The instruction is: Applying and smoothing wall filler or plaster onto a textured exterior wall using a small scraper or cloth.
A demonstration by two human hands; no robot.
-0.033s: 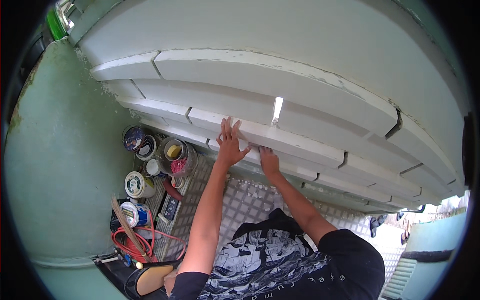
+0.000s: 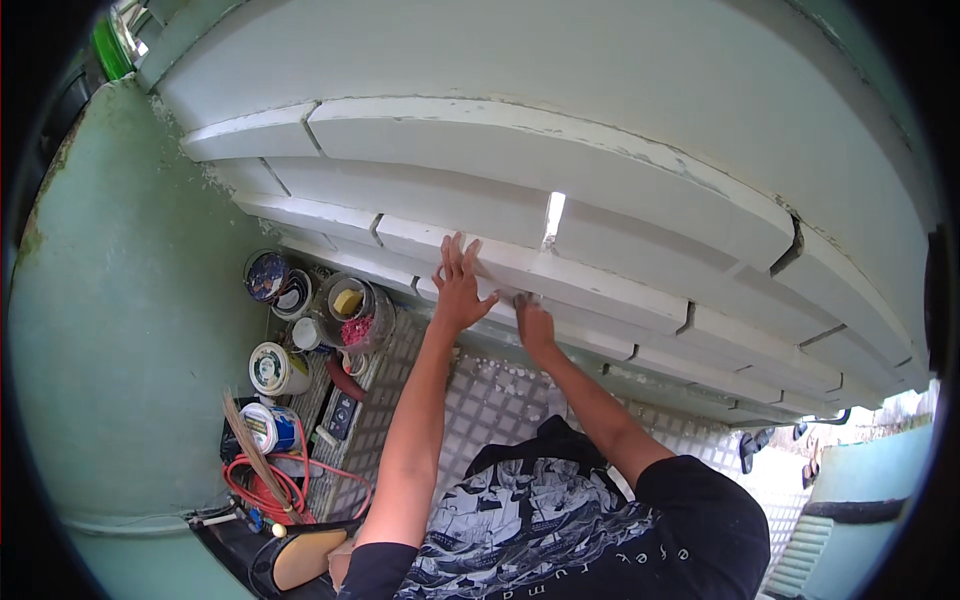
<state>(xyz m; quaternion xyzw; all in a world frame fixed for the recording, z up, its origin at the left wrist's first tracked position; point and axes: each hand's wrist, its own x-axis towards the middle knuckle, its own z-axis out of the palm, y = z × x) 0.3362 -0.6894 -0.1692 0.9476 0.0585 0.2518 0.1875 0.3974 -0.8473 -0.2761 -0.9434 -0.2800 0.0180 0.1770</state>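
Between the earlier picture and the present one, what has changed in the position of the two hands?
The right hand has shifted slightly to the left, toward the left hand. No grasp or release is visible. The left hand remains spread against the white board; the white tub stays in place.

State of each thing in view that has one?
Left hand: open, fingers spread against white ledged wall
Right hand: blurred, fingers bent, grip unclear
Wall slot: open, light showing through
Clear bucket: open
White tub: lidded
Red hose: coiled
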